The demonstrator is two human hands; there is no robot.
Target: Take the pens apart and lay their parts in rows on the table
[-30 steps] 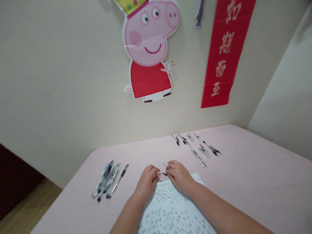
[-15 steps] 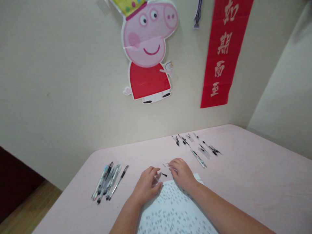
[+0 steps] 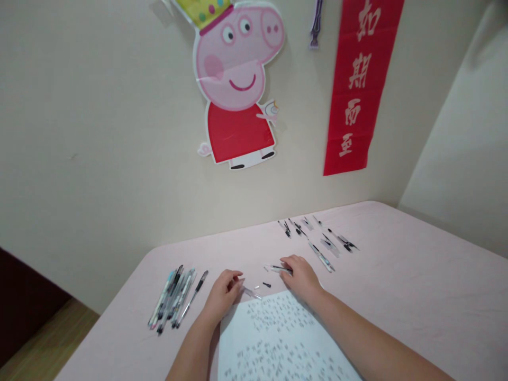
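Observation:
My left hand point(image 3: 224, 297) rests beside the top left corner of a handwritten sheet of paper point(image 3: 273, 338), its fingers curved and a little apart. Just right of its fingertips a clear plastic pen barrel point(image 3: 253, 293) lies by the paper's upper edge. My right hand point(image 3: 302, 278) is low over the table past the sheet, thumb and fingers pinching the end of a thin, dark-inked pen refill point(image 3: 281, 268). Between the hands lie a small black pen part point(image 3: 267, 284) and a tiny pale piece point(image 3: 257, 287).
A bunch of pens point(image 3: 172, 299) lies to the left, with a black-gripped pen point(image 3: 193, 297) alongside. At the back right several pen parts point(image 3: 307, 226) are spread out near a whole-looking pen point(image 3: 321, 257). Behind the pink-covered table point(image 3: 416, 286) rises a wall with a pig cutout point(image 3: 240, 127).
My left hand has drawn away to the left, leaving the clear barrel by the paper's edge. My right hand has shifted slightly right, and the dark refill shows more plainly.

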